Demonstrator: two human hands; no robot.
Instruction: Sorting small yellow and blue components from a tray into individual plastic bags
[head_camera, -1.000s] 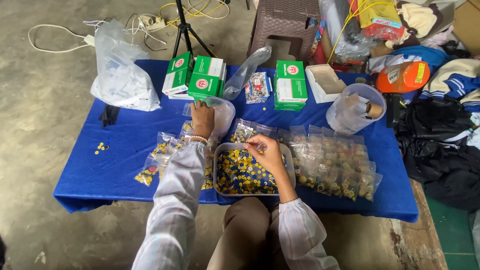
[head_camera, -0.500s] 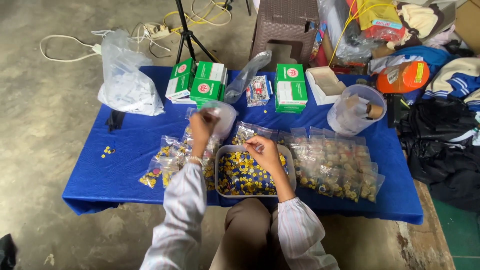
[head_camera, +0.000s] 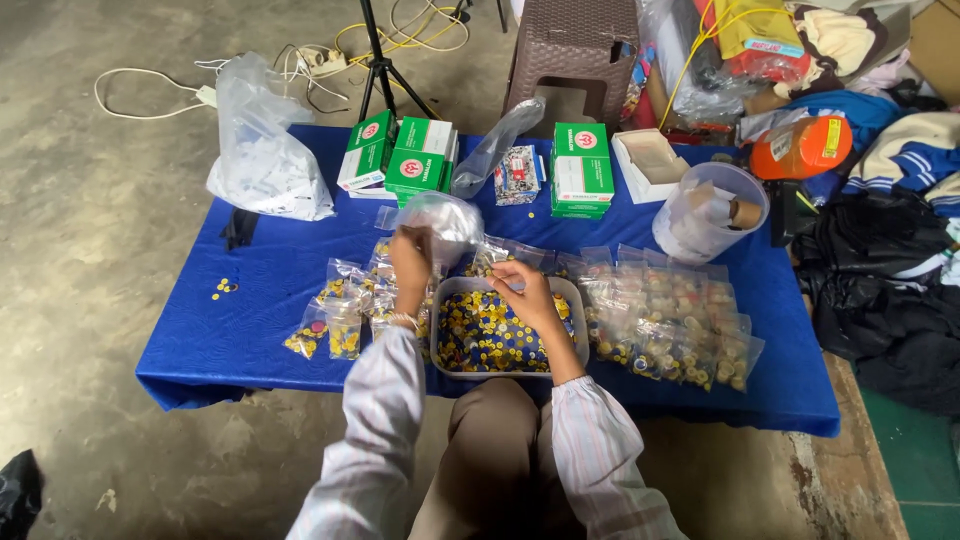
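A: Tray (head_camera: 575, 300) of small yellow and blue pieces sat at the near edge of the bench (head_camera: 200, 340), directly in front of the seated person. Grey, rounded corners, nearly full.

B: Hands?

A: Left hand (head_camera: 412, 262) was raised just above the tray's far-left corner, fingers closed on the neck of a clear plastic bag (head_camera: 445, 218) that bulged up behind it. Right hand (head_camera: 522, 290) hovered over the tray's far half, thumb and forefinger pinched together. Whether a piece sat in the pinch, I could not tell; too small.

B: Surroundings on the bench?

A: Left of the tray, a cluster of small filled packets (head_camera: 335, 320), touching one another. Right of it, a wider spread of filled packets (head_camera: 670, 320), overlapping, reaching toward the bench's right end. Far side: green and white boxes (head_camera: 420, 155) in two groups, an open white box (head_camera: 648, 160) and a clear tub (head_camera: 710, 215) holding cardboard rolls. Large crumpled bag (head_camera: 262, 155) at the far-left corner.

B: Loose pieces?

A: A few yellow pieces (head_camera: 224, 289) lay on the blue cloth, well apart from the tray.
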